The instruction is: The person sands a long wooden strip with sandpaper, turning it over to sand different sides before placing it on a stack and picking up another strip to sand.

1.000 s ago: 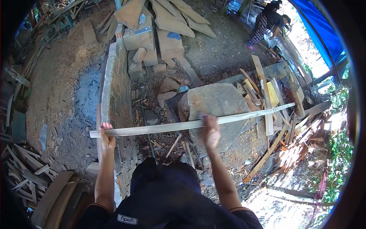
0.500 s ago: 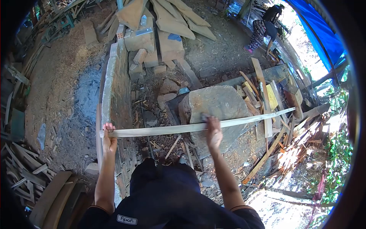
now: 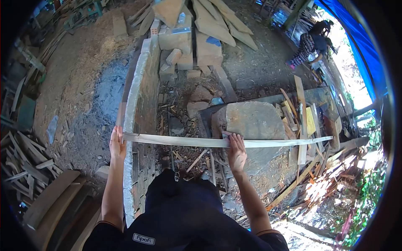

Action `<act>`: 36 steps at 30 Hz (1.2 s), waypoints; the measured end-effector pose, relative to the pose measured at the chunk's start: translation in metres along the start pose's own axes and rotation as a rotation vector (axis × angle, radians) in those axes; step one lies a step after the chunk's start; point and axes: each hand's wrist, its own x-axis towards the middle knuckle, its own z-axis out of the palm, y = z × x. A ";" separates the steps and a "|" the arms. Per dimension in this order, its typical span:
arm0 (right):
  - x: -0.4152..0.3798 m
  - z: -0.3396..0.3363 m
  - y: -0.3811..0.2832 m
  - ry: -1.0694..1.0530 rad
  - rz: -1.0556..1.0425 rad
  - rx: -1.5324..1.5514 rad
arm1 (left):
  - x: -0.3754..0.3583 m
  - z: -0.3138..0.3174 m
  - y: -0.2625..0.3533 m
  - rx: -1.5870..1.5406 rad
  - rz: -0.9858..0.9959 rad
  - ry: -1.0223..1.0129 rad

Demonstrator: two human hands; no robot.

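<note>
A long, thin, pale wooden strip (image 3: 188,142) lies across my view, from the top of the low wall at left to the wood pile at right. My left hand (image 3: 117,143) is closed at the strip's left end, with the fingers pointing away from me. Near the strip's middle, my right hand (image 3: 237,152) rests over it, fingers bent across the wood. A small flat brown piece (image 3: 226,133) sticks out from under the right fingertips; its kind is hard to make out. Behind the right hand is a large stone-like block (image 3: 255,119).
The low wall (image 3: 142,83) runs away from me at left. Scrap wood (image 3: 307,113) is piled at right, curved planks (image 3: 52,196) at lower left. Big boards (image 3: 213,21) lean at the back. A person (image 3: 310,44) bends over near a blue tarp (image 3: 356,42).
My right hand has shifted slightly nearer along the strip, and its blur is gone. The strip's left end now sits lower in my left hand's grip. The view has swung left.
</note>
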 end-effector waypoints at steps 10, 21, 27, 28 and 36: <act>0.018 0.025 -0.086 -0.243 -0.257 0.271 | -0.004 0.043 -0.022 0.271 -0.225 0.356; 0.031 0.048 -0.141 -0.204 -0.381 0.304 | -0.021 0.073 -0.028 0.175 -0.246 0.361; 0.051 0.118 -0.254 -0.218 -0.589 0.456 | -0.022 0.071 -0.020 0.095 -0.358 0.290; 0.053 0.118 -0.259 -0.244 -0.612 0.433 | -0.022 0.069 -0.019 0.086 -0.353 0.278; 0.031 0.036 -0.129 -0.289 -0.445 0.179 | -0.022 0.053 -0.024 0.429 -0.283 0.244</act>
